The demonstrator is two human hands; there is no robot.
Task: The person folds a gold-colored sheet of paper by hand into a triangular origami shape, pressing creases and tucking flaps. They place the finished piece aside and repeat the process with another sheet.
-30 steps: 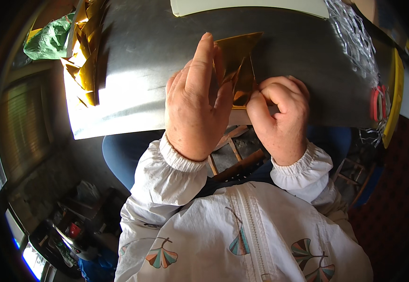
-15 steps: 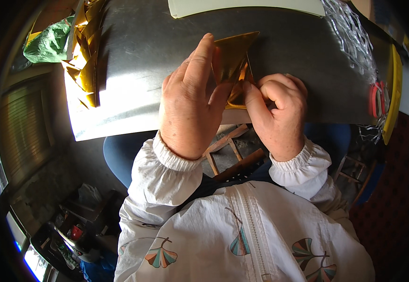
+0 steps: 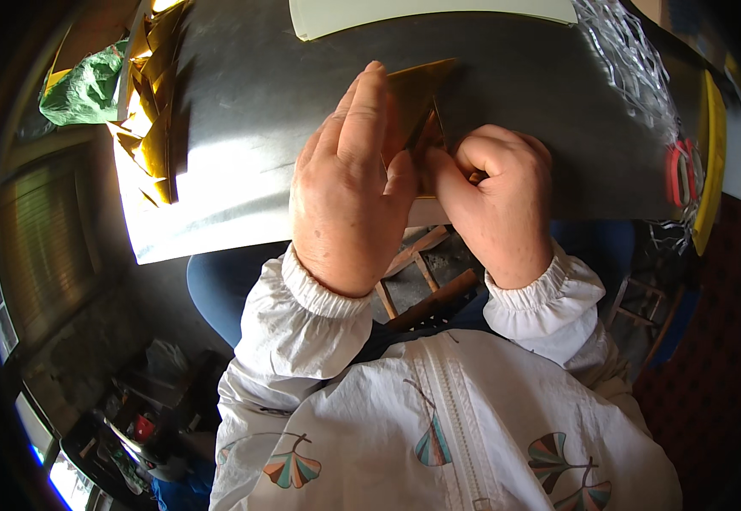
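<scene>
gold folded sheet (image 3: 417,94): lower part hidden behind left hand (image 3: 349,196) and right hand (image 3: 498,200) | pale board (image 3: 422,12): cut by top edge at worktop's far edge | fingertip grip: cannot tell

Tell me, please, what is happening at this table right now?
A person in a white jacket is working a gold folded sheet at the near edge of a dark table. The left hand lies flat over it, fingers stretched forward, while the right hand pinches its lower part with curled fingers. A pile of similar gold pieces lies at the table's left end, red-handled scissors at its right.
</scene>
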